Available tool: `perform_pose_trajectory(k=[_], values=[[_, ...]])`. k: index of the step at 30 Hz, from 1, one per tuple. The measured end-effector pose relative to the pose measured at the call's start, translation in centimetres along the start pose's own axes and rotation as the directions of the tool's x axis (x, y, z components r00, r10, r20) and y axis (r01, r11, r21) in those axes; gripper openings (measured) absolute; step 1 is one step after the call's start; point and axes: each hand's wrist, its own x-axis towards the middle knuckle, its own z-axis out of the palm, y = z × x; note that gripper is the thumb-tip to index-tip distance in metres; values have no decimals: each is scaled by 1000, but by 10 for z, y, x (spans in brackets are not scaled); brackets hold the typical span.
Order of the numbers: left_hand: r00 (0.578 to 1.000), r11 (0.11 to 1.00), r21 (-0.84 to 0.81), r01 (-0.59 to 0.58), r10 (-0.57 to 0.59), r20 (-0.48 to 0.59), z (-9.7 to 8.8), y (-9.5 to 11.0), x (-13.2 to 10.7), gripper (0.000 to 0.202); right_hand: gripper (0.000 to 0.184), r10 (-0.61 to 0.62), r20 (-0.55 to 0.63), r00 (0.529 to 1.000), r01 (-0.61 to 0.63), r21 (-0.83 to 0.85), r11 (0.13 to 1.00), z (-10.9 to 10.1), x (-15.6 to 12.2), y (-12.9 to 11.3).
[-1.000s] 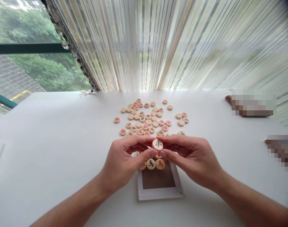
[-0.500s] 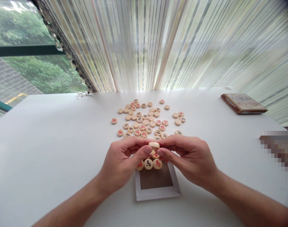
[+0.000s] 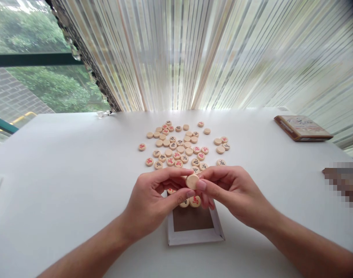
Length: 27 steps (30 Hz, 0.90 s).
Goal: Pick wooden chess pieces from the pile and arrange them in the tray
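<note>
A round wooden xiangqi piece [image 3: 192,182] is held above a box lid or tray [image 3: 196,237], its blank face turned toward me. My right hand [image 3: 231,193] pinches it at its right edge between thumb and fingers. From the other side, the index finger and thumb of my left hand [image 3: 156,197] close around its left edge. Below the hands, several more pieces lie in the white-rimmed tray, among them one with a red character [image 3: 195,201]; my fingers partly hide them.
Many loose pieces [image 3: 176,155], some face up in red or black and some blank side up, are spread on the white table [image 3: 78,173] beyond my hands. A flat brown box [image 3: 303,128] lies at the far right. A string curtain [image 3: 170,58] hangs behind the table.
The held piece has turned from nearly edge-on to showing its blank round face. My left thumb has slid right beneath it, and more of the pieces in the tray are covered.
</note>
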Motion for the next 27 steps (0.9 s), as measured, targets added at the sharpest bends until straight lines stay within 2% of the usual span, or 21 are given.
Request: perform_pose_trajectory(k=[6,11,14,17,21,27], values=[[998,991,125,-47,42,39,2,0,-1,28,36,64,-2,998,-64,100,993,4,-1,0],[974,917,328,-226,206,95,1,1,-2,27,36,86,10,996,-86,43,995,3,-2,3],[958,878,384,-287,256,131,1,3,-2,26,34,70,18,997,-70,-3,998,2,-2,2],[963,902,343,-263,227,143,1,6,-1,24,32,37,50,998,-37,-12,999,1,-2,0],[981,960,217,-175,153,116,1,5,-1,26,31,3,108,994,-4,10,1000,-3,-1,-1],[992,978,174,-117,108,61,0,1,-2,27,23,30,140,990,-51,151,987,-6,-1,3]])
